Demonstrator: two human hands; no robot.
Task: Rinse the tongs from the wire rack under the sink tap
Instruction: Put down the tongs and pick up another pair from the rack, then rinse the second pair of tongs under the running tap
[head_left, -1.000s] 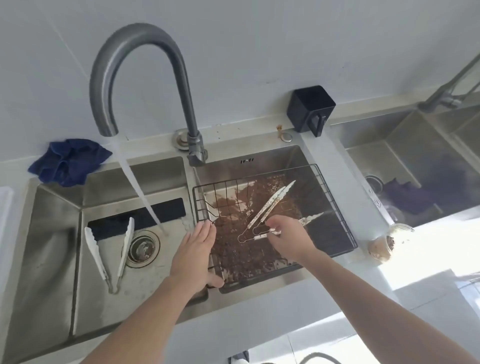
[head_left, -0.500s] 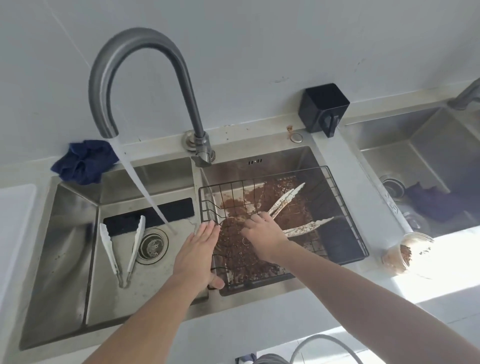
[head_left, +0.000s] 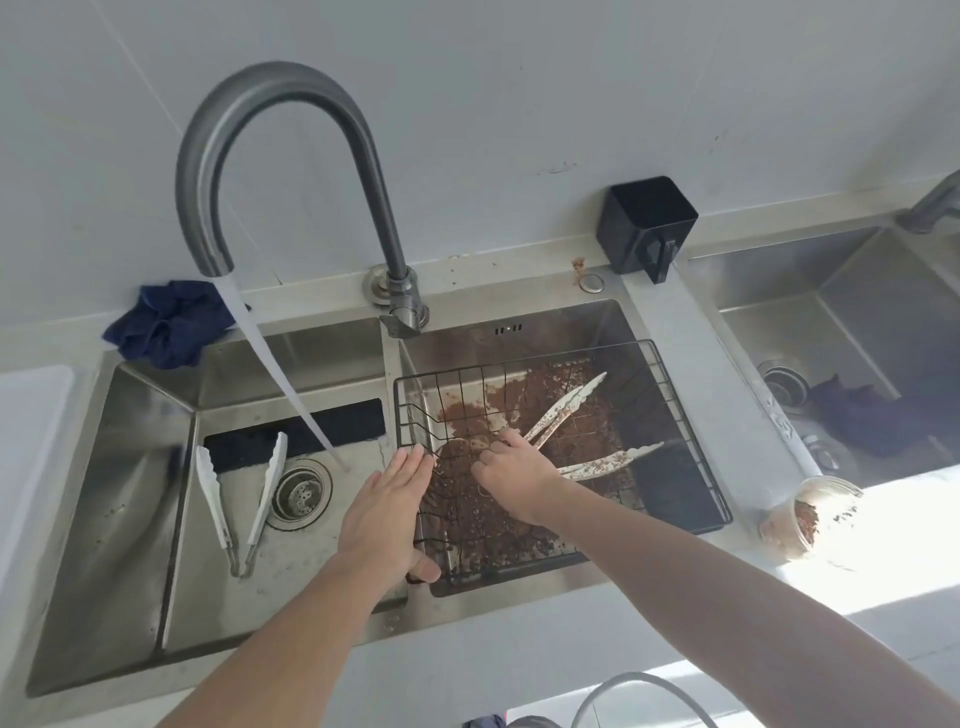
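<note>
With fingers now curled onto the dirty tongs (head_left: 597, 462) in the wire rack (head_left: 691, 441), right hand (head_left: 511, 475) gripping, left hand (head_left: 387, 506) flat, released; ready for lifting toward the tap (head_left: 270, 156).

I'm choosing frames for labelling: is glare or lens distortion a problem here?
Head view: sunlight blows out the counter at lower right, washing out the jar; wide-angle bending curves the sink edges; the dirty tongs in the wire rack stay evenly lit and readable.

steel sink (head_left: 130, 519), tongs (head_left: 236, 499), wire rack (head_left: 691, 447)
</note>
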